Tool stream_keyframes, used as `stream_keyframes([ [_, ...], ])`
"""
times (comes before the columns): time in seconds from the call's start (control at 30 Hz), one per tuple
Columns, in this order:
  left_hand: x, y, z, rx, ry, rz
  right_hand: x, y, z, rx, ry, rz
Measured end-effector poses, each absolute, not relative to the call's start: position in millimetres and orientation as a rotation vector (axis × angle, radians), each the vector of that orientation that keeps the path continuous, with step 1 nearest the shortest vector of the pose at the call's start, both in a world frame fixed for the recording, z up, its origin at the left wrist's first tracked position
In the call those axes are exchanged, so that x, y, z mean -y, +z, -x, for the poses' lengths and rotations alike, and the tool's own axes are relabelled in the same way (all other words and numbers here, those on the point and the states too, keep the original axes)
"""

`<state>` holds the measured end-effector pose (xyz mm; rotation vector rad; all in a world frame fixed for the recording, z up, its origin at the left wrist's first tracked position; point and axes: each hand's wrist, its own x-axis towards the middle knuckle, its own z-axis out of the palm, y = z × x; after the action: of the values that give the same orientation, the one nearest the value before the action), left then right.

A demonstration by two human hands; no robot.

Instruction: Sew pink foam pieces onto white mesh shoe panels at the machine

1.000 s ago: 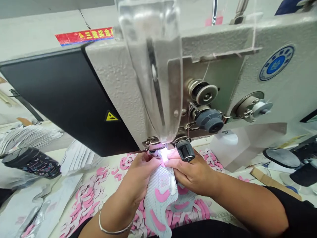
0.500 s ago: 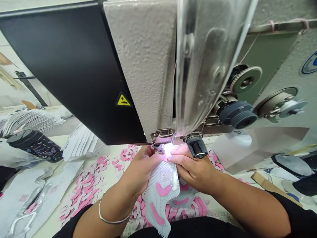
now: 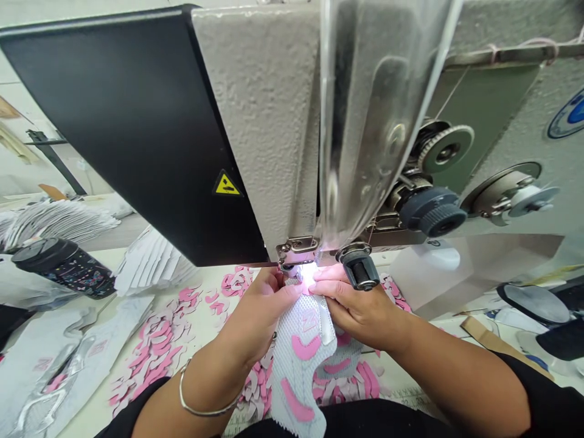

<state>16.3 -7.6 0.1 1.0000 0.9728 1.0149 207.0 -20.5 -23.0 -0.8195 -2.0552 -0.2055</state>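
Note:
A white mesh shoe upper [image 3: 301, 353] with pink patches lies under the needle area of a grey sewing machine [image 3: 269, 134]. My left hand [image 3: 260, 316] pinches its left edge close to the lit presser foot [image 3: 296, 267]. Fingers pressed together, my right hand [image 3: 356, 307] holds the right edge beside the same spot. Both hands meet at the bright lamp spot. A clear plastic guard [image 3: 365, 115] hangs in front of the needle bar and hides the needle.
Pink and white cut pieces [image 3: 159, 340] litter the table on the left and under the upper. White stacked pieces [image 3: 146, 261] and a black patterned bottle [image 3: 68, 267] lie at far left. Tension knobs [image 3: 433, 210] jut out on the right.
The view has moved closer to the machine head over the second. Both hands keep their pinch on the upper, which has shifted slightly toward me under the foot.

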Motion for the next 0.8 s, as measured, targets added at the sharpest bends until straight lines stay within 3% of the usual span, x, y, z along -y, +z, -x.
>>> stream_keyframes([
  [0.8, -4.0, 5.8, -6.4, -0.959, 0.911, -1.023, 28.1, -25.0, -202.6, 2.14, -0.205, 0.957],
])
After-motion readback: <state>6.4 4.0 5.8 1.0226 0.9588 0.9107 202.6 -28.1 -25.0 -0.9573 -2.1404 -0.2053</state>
